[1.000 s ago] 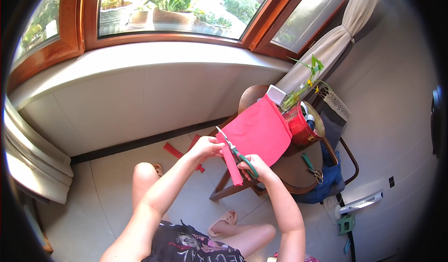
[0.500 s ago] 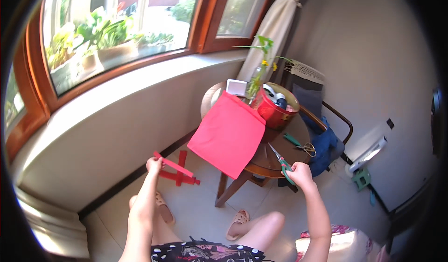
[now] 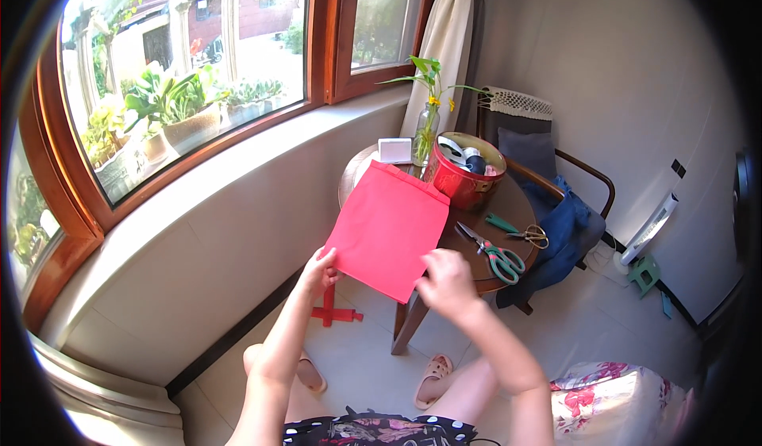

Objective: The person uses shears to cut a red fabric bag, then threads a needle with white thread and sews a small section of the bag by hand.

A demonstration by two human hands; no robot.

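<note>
A flat red sheet of cloth-like material (image 3: pixel 387 232), with a folded band along its far edge, lies on the round table and hangs over its near side. My left hand (image 3: pixel 320 271) is closed on the sheet's left edge near the lower corner. At the opposite edge is my right hand (image 3: pixel 447 281), its fingers curled in against the sheet; the fingertips are partly hidden. Green-handled scissors (image 3: pixel 503 262) lie on the table to the right of that hand. Red strips (image 3: pixel 337 315) lie on the floor below the left side of the sheet.
On the dark round table (image 3: pixel 516 208) stand a red tin (image 3: pixel 468 188) of sewing items, a glass vase (image 3: pixel 426 132) with a plant and a small white device (image 3: pixel 394 151). Gold-handled scissors (image 3: pixel 537 236) lie there too. Behind is a chair (image 3: pixel 528 148) with blue cloth.
My right hand has put the green-handled scissors on the table and moved left to the sheet. My left hand has let go of a red strip and moved up to the sheet's left edge.
</note>
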